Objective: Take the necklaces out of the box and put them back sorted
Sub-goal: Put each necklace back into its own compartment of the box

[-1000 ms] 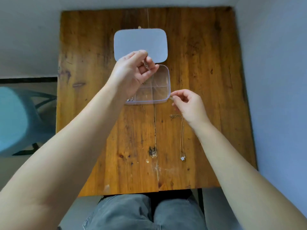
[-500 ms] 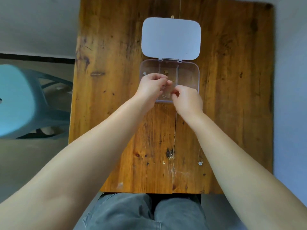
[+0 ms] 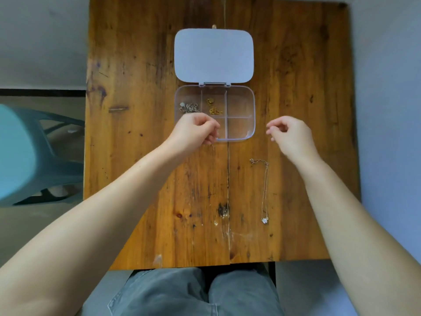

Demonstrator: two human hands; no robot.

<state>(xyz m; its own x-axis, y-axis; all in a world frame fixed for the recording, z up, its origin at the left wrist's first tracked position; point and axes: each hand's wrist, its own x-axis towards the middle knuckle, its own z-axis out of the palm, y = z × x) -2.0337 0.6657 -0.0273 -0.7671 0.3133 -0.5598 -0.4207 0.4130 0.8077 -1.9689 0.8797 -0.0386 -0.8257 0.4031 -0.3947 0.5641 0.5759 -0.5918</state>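
Note:
A clear compartment box (image 3: 253, 115) lies open on the wooden table (image 3: 136, 167), its white lid (image 3: 214, 55) folded back. A silver necklace (image 3: 189, 107) is bunched in the left compartment and a gold one (image 3: 213, 107) in the middle one. The right compartments look empty. My left hand (image 3: 193, 131) rests over the box's near left corner with fingers curled, nothing visible in it. My right hand (image 3: 291, 137) hovers right of the box, fingers loosely apart and empty. A thin necklace (image 3: 265, 190) with a small pale pendant lies stretched out on the table below my right hand.
A teal plastic chair (image 3: 27, 151) stands left of the table. A wall runs along the table's right side. My lap in grey trousers (image 3: 205, 293) is at the near edge. A dark knot (image 3: 222, 209) marks the tabletop's middle seam.
Both hands were pinched together over the box's front compartments; now they have drawn apart, the right one moving off to the right of the box. The view has shifted.

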